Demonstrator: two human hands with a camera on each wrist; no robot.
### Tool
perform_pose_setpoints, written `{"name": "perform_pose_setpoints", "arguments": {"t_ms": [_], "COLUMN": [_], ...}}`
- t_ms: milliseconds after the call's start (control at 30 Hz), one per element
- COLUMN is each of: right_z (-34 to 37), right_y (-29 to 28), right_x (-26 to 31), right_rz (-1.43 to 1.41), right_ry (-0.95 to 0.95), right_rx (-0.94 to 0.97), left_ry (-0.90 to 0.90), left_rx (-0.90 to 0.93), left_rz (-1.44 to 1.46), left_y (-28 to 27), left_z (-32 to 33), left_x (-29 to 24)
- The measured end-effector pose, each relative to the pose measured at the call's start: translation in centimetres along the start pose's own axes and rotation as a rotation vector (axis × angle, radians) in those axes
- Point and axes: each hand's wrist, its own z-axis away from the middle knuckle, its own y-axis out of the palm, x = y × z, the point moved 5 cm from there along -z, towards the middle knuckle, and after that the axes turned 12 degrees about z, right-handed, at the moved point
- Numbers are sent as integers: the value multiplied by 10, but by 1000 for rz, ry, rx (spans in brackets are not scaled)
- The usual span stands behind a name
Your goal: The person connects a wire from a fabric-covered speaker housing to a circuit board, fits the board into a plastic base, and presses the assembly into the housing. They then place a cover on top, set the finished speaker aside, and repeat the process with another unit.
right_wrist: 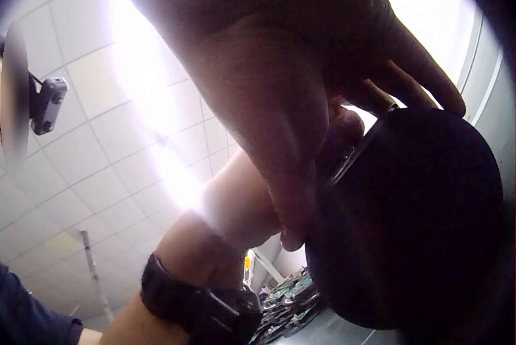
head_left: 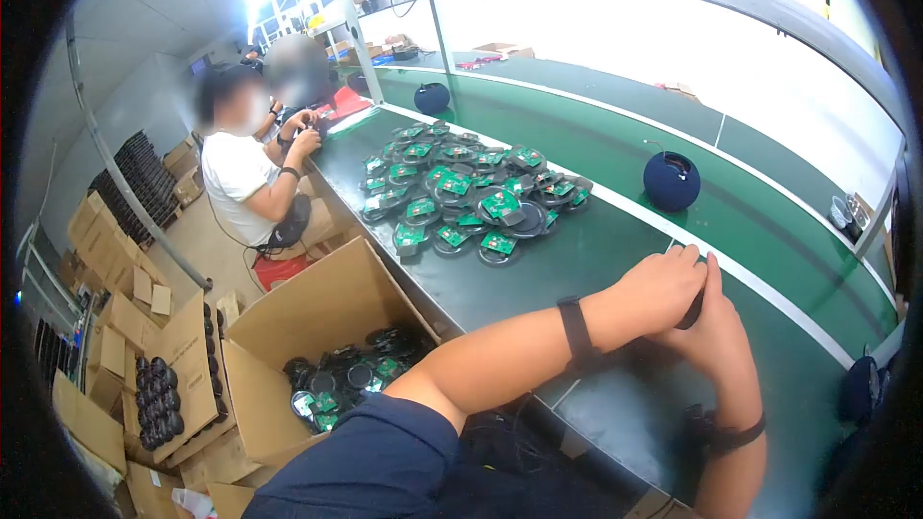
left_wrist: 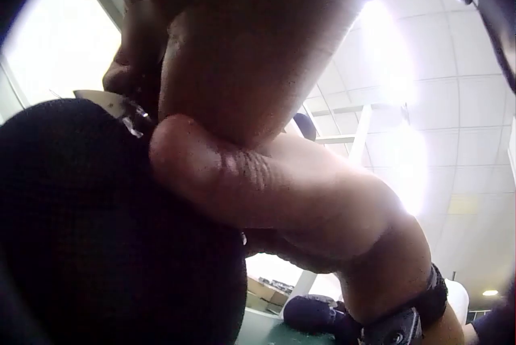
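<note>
- I have the work in hand at the dark ball, held up in front of me to the right of the board pile; I judge it partway handled, with both hands at its rim.
- My right hand is grasping the ball, fingers spread round its side.
- My left hand is curled at the ball's rim, gripping there; the wrist view is dark, so exactly what its fingertips pinch I can't tell.
- Whether anything is fitted inside this ball, I can't see.
- A second ball sits right of the pile, with an opening and a thin wire sticking up; a third ball sits beyond the pile. I can't confirm either as finished.
- Plenty remains loose: the pile itself, heaped on the tabletop, is green boards on round dark discs, and the open carton on the near left side of the pile holds more.
- Brands, labels, writing: I can read none on the balls, boards or carton.
</note>
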Motion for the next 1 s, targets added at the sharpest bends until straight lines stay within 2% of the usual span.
{"name": "perform_pose_setpoints", "arguments": {"t_ms": [100, 267, 333, 400, 500, 600, 700, 967, 1000], "right_z": [1, 4, 3, 2, 4, 4, 4, -1, -3], "right_y": [-1, -7, -4, -3, -2, -4, -5, -15, -15], "right_x": [3, 11, 8, 5, 7, 9, 9, -7, -11], "right_rz": [13, 18, 20, 31, 11, 49, 71, 52, 59], "right_ry": [-20, 52, 11, -12, -50, -55, -69, -21, 28], "right_rx": [-5, 56, 25, -6, 0, 7, 7, 9, 43], "left_ry": [12, 33, 34, -33, -49, -56, -99, 48, 57], "left_rx": [1, 24, 14, 2, 42, -8, 29, 136, 133], "left_rz": [67, 128, 145, 190, 119, 163, 200, 284, 291], "left_y": [2, 3, 2, 4, -1, -3, -5, -2, -2], "left_z": [2, 4, 4, 6, 10, 10, 8, -7, -9], "left_x": [2, 3, 4, 5, 0, 2, 3, -1, -3]}}
